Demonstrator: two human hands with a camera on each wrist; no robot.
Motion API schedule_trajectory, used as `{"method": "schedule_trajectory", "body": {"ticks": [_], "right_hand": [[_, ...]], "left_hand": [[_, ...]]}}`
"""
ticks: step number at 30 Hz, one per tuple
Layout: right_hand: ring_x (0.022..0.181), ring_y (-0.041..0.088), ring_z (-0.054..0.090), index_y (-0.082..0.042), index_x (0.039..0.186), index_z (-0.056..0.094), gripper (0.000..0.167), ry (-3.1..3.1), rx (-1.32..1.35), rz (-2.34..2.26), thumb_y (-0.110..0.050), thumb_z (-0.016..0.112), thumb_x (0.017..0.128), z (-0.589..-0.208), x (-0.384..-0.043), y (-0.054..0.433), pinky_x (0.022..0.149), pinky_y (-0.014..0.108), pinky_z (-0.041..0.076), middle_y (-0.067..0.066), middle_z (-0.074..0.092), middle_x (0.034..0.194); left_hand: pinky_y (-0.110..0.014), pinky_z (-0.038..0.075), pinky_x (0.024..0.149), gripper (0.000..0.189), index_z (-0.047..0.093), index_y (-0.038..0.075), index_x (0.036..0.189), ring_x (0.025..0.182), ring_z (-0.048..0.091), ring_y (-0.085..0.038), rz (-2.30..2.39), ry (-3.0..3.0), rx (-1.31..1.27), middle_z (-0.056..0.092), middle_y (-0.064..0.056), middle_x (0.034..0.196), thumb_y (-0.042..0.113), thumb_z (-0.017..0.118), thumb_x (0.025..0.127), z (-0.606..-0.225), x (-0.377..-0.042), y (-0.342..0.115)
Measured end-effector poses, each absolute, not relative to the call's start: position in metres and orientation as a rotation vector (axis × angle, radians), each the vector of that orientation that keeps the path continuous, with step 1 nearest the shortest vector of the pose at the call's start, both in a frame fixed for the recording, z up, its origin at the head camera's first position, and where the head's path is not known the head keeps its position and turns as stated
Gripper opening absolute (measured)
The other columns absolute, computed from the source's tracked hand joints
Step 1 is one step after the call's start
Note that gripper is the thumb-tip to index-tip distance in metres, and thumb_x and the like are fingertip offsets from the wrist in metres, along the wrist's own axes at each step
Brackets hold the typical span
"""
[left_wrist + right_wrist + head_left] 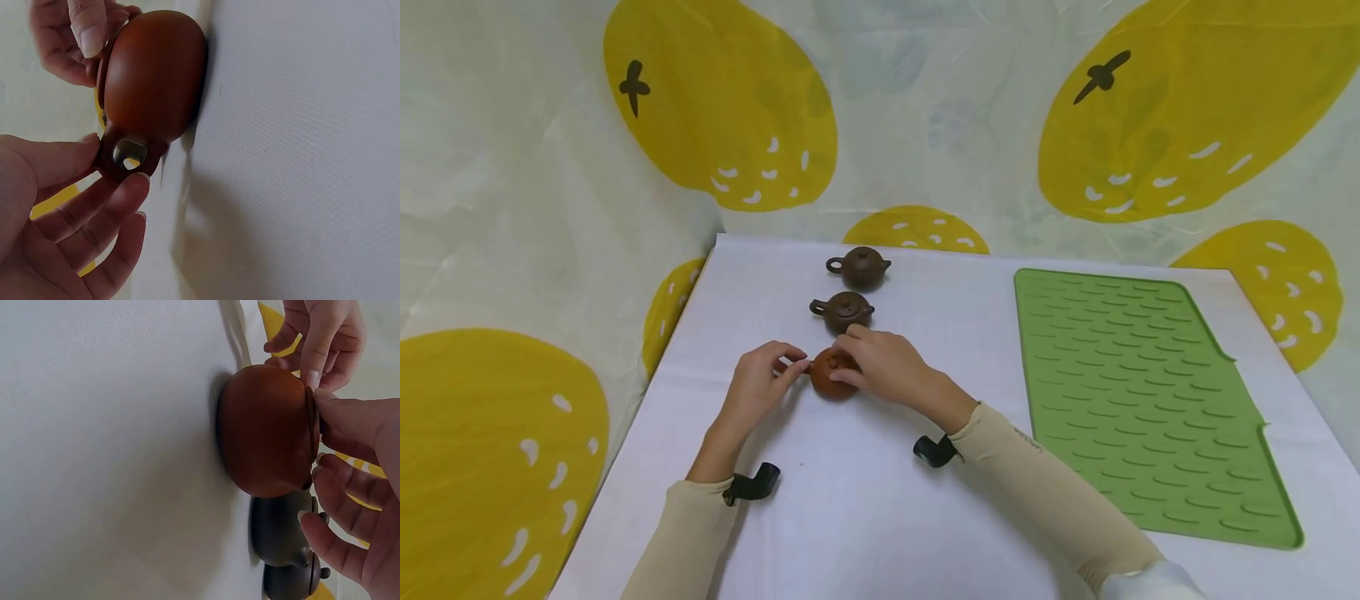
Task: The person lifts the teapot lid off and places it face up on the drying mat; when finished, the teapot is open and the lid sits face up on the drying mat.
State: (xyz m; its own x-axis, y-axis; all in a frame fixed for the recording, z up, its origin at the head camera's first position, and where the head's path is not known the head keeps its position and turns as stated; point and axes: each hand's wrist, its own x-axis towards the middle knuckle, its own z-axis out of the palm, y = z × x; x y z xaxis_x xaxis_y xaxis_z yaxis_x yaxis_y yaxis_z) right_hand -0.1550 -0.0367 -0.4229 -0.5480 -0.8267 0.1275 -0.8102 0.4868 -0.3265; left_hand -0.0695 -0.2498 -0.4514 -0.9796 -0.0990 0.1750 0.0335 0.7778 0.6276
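A small reddish-brown clay teapot [829, 385] stands upright on the white-covered table. My left hand [754, 390] pinches its handle [154, 161] between thumb and fingers on the left side. Over the top, my right hand [889, 367] holds the lid [312, 437] near its knob, with the other fingers spread close to the spout. The knob is mostly hidden by the fingers. Just behind stands a dark brown teapot [847, 313], and farther back a second dark brown teapot [862, 269], both with lids on and handles to the left.
A green ridged mat [1135, 400] lies on the right side of the table. White cloth [850, 517] covers the tabletop. Behind and to the left hangs a pale curtain [925, 117] with large yellow fruit prints. A dark camera mount [756, 483] sits at my left wrist.
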Motion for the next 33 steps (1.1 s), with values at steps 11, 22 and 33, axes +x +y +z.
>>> {"method": "schedule_trajectory", "body": {"ticks": [11, 22, 33], "right_hand": [[0.080, 0.012, 0.065, -0.018, 0.109, 0.071, 0.021, 2.672, -1.483, -0.517, -0.035, 0.069, 0.097, -0.423, -0.156, -0.045, 0.069, 0.028, 0.056, -0.001, 0.064, 0.100], [0.085, 0.013, 0.068, -0.018, 0.108, 0.072, 0.020, 2.687, -1.523, -0.487, -0.035, 0.069, 0.098, -0.423, -0.153, -0.049, 0.073, 0.031, 0.059, -0.001, 0.066, 0.101], [0.085, 0.013, 0.068, -0.018, 0.105, 0.073, 0.014, 2.671, -1.521, -0.505, -0.027, 0.072, 0.096, -0.420, -0.153, -0.046, 0.072, 0.029, 0.057, -0.001, 0.066, 0.097]], "left_hand": [[-0.036, 0.058, 0.071, 0.007, 0.077, 0.006, 0.098, 0.079, 0.073, -0.024, -0.965, -2.763, 0.030, 0.077, -0.010, 0.097, 0.011, 0.074, 0.093, -0.450, -0.074, -0.249], [-0.037, 0.059, 0.071, 0.005, 0.077, 0.006, 0.095, 0.077, 0.073, -0.023, -0.921, -2.763, 0.034, 0.077, -0.010, 0.094, 0.008, 0.075, 0.091, -0.449, -0.070, -0.248], [-0.036, 0.058, 0.070, 0.006, 0.077, 0.006, 0.094, 0.076, 0.073, -0.023, -0.885, -2.754, 0.012, 0.076, -0.009, 0.091, 0.010, 0.077, 0.090, -0.450, -0.070, -0.243]]}}
